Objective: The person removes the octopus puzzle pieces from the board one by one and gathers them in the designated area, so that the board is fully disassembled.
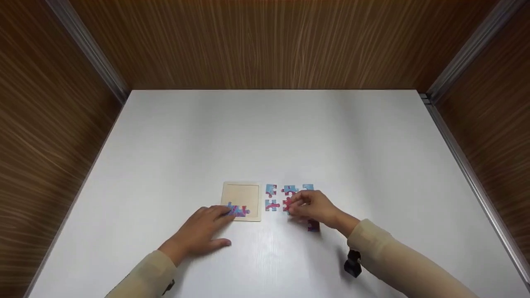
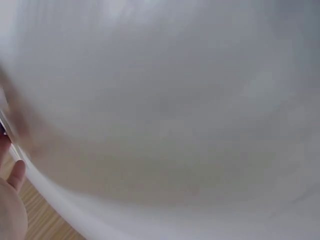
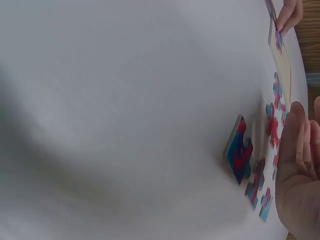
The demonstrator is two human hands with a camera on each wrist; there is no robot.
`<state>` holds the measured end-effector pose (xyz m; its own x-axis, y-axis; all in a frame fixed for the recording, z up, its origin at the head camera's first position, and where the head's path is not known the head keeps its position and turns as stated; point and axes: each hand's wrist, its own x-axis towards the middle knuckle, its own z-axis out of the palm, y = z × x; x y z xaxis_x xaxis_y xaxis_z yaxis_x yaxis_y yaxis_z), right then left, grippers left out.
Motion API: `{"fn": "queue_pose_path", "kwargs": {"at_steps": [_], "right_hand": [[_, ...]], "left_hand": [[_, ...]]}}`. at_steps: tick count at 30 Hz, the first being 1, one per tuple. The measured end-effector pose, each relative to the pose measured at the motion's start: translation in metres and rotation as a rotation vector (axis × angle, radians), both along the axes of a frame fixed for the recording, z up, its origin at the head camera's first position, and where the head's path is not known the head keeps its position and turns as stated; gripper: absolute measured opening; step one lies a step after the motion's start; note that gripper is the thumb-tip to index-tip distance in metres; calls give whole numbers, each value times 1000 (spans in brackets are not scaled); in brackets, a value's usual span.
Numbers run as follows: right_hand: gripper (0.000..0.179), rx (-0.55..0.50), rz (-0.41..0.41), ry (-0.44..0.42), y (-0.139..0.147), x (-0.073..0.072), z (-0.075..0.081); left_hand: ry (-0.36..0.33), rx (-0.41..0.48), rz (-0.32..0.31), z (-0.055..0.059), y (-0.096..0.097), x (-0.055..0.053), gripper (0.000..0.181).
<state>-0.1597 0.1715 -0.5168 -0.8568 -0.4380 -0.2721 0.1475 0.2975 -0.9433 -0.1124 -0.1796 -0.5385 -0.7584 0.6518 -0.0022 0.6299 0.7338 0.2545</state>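
My left hand (image 1: 203, 231) lies flat at the lower left of a square wooden puzzle tray (image 1: 241, 193), its fingertips touching joined blue and purple jigsaw pieces (image 1: 239, 211) along the tray's bottom edge. The thumb is spread away on the table. Right of the tray, my right hand (image 1: 316, 209) hovers with bent fingers and thumb at a red jigsaw piece (image 1: 286, 204). In the right wrist view that red piece (image 3: 272, 126) appears on the table, with nothing visible between the fingers. The hand partly covers other pieces. The left wrist view shows only a sliver of the left hand (image 2: 10, 205).
Loose blue and red pieces lie beside the tray, among them a left upper one (image 1: 271, 190), a left lower one (image 1: 272, 205), a middle upper one (image 1: 290, 189) and a dark red one (image 1: 313, 225). Wood-grain panels (image 1: 265, 45) enclose the white table (image 1: 265, 132).
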Motion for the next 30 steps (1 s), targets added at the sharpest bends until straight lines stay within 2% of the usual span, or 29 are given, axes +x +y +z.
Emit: {"fn": "queue_pose_path", "kwargs": {"at_steps": [11,18,23,30], "right_hand": [[29,19,33,100,-34,-4,-4],[28,-30,47,83,-56,-5,-2],[29,-51,61,82,-69,-4,-2],[32,-3,94,131,-87,-7,-3]], "left_hand": [[92,3,-96,3,-11,-8,63],[121,4,-172,6,-16,-16,53],[122,-10,-171,7,-18,-17,51],[106,-8,-181,7,-22,-19,52]]}}
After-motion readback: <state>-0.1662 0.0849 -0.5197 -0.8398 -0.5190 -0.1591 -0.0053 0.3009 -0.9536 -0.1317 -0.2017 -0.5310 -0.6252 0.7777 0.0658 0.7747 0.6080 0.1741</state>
